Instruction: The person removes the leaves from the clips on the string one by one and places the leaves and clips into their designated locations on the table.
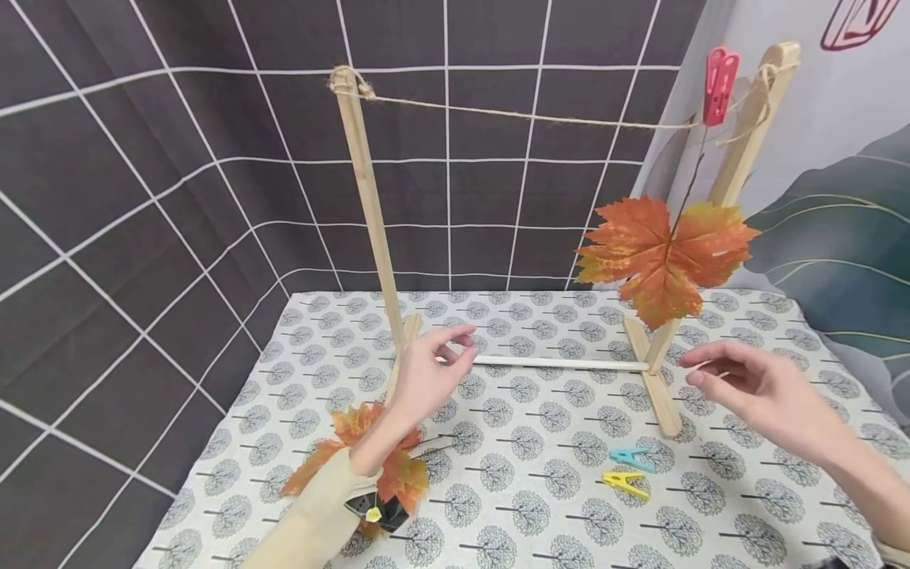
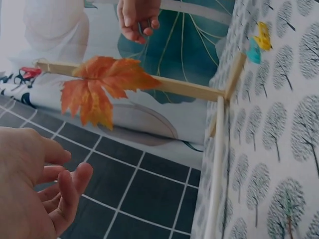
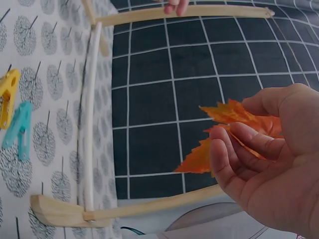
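Note:
An orange maple leaf (image 1: 664, 257) hangs by its stem from a red clothespin (image 1: 720, 87) on the twine (image 1: 526, 115), near the right post. My left hand (image 1: 435, 367) hovers beside the left post, fingers loosely bent around nothing. Below and to the right of the hanging leaf is my right hand (image 1: 764, 395), its fingers relaxed and holding nothing; it overlaps the leaf in the right wrist view. More maple leaves (image 1: 405, 478) lie on the table under my left forearm, partly hidden by it. A blue clothespin (image 1: 631, 457) and a yellow clothespin (image 1: 626, 483) lie in front of the stand.
The wooden stand has a left post (image 1: 370, 197), a right post (image 1: 753, 126) and a white rod (image 1: 562, 363) joining them low down. A tree-print cloth (image 1: 526, 490) covers the table. Behind hangs a dark gridded curtain (image 1: 490, 197).

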`<state>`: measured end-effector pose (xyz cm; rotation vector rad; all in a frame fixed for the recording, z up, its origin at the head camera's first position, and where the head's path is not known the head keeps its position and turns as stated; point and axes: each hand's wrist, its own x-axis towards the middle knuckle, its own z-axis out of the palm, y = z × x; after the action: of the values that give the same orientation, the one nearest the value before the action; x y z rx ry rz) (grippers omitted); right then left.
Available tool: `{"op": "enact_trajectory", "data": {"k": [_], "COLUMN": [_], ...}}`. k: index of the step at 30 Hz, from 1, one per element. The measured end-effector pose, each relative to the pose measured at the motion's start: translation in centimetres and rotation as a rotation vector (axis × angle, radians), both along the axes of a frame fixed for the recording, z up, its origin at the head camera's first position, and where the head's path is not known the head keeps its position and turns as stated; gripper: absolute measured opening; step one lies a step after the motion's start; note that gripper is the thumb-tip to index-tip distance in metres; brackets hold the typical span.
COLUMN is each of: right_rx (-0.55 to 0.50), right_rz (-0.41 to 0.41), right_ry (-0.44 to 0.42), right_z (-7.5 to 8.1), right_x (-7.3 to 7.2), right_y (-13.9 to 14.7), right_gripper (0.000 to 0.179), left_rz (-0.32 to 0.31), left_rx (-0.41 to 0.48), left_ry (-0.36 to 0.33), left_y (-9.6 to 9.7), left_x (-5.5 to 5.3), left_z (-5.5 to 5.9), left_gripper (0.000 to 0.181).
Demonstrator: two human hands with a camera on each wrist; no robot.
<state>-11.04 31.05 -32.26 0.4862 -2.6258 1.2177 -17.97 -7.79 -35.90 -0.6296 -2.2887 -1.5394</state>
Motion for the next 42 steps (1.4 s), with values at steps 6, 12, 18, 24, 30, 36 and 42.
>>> {"op": "enact_trajectory", "data": {"k": [6,12,18,24,30,36,42], "right_rx": [0.018,0.063,0.075,0.072,0.102,0.090,0.124], "right_rz": [0.010,-0.004,-0.012,-0.027,-0.054,-0.106,-0.127], "right_ry": [0.040,0.034,0.033,0.038,0.041,0.061,0.106], "right_z": [1.2,2.6,3.4,4.5,5.7,7.0,8.2], "right_x": [-0.1,-0.2,-0.6,-0.9,-1.0,-1.1,-1.5], "right_y": [0.2,0.4,0.7,0.9,0.6,-0.1,-0.3], "right_gripper": [0.027,0.025,0.024,0.025,0.024,0.024,0.023], "left_rz": [-0.032,-0.055,-0.064,-0.089,-0.124,-0.153,-0.175], "left_rx": [0.064,0.122,0.171,0.216,0.237,0.241,0.239], "left_ry": [-0.028,-0.026,-0.035,-0.021,-0.005,0.008,-0.013], "left_y": [1.0,2.2,3.2,4.0,4.9,5.6,6.1], "left_x": [-0.2,-0.6,-0.8,-1.2,-1.5,-1.9,-2.0], "left_z": [1.0,2.2,3.3,4.4,5.3,6.0,6.8], "left_gripper": [0.029,0.032,0.032,0.031,0.029,0.029,0.032]}}
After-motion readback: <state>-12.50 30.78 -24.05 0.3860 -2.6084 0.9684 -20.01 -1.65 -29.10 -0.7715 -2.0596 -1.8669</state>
